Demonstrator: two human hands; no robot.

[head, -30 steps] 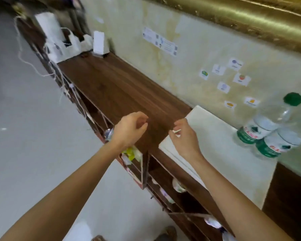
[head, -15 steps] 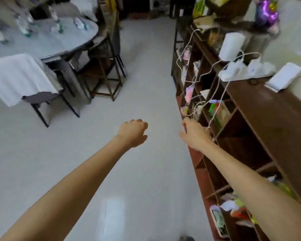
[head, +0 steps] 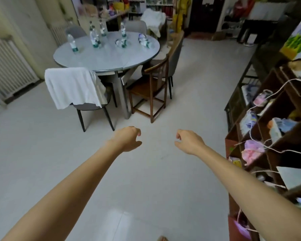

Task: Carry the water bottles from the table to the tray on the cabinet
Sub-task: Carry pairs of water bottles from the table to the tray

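Left hand (head: 127, 139): held out over the floor, fingers loosely curled, holding nothing.
Right hand (head: 189, 141): likewise out front, fingers loosely curled, empty.
Water bottles (head: 96, 38): on the round table (head: 87, 58), well apart from both hands; most upright toward its far edge, two lying down near its far right edge.
Cabinet (head: 276, 136): along the right, shelves cluttered.

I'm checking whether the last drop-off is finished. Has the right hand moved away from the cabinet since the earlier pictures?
Yes. The right hand, empty, now hangs over open floor left of the cabinet; earlier it was over the cabinet top beside the tray.
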